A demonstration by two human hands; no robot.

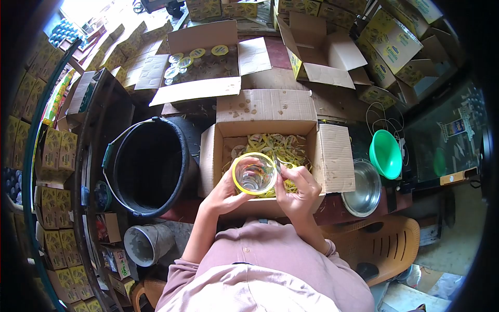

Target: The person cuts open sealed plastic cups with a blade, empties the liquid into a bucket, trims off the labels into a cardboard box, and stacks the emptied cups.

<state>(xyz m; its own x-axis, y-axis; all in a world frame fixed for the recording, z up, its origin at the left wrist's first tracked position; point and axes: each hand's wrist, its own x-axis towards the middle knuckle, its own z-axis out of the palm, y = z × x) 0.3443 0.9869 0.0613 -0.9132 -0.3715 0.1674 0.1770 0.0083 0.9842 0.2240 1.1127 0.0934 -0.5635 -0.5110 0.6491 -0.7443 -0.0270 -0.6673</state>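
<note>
My left hand (226, 188) is wrapped around a clear plastic cup (250, 182) with a yellow rim. The cup is tilted so that its round mouth faces up at me. At the cup's right edge, my right hand (297, 188) is closed in a pinch on a thin, dark, blade-like tool (276, 162); its exact kind is hard to make out. Both hands are over an open cardboard box (266, 106), whose flaps are folded out. Inside it lies a heap of curly yellow strips (283, 145).
A big black bucket (150, 166) stands left of the box. To the right are a metal bowl (362, 188) and a green bowl (385, 154). Behind, one open carton (202, 34) holds several lidded cups (197, 53); another carton (332, 44) stands open beside it. An orange plastic chair (374, 244) is at lower right.
</note>
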